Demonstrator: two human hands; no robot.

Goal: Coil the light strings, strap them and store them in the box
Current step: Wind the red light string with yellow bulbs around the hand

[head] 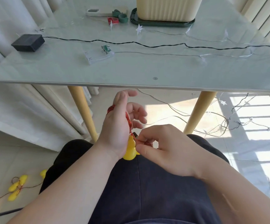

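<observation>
Below the table's near edge, over the lap, the left hand (118,125) stands upright with its fingers loosely spread, and a coil of red wire (127,120) is wound round its palm. The right hand (168,151) pinches the same wire between thumb and fingertips, just beside a yellow gourd-shaped bulb (130,148) hanging under the left wrist. More yellow bulbs (16,189) on that string lie on the floor to the left. On the glass table (131,70) a black battery box (27,42) trails a black cable (131,42), a clear battery holder (98,56) leads a clear star string (139,29), and green straps (123,17) lie near the cream ribbed box (167,8) at the far side
</observation>
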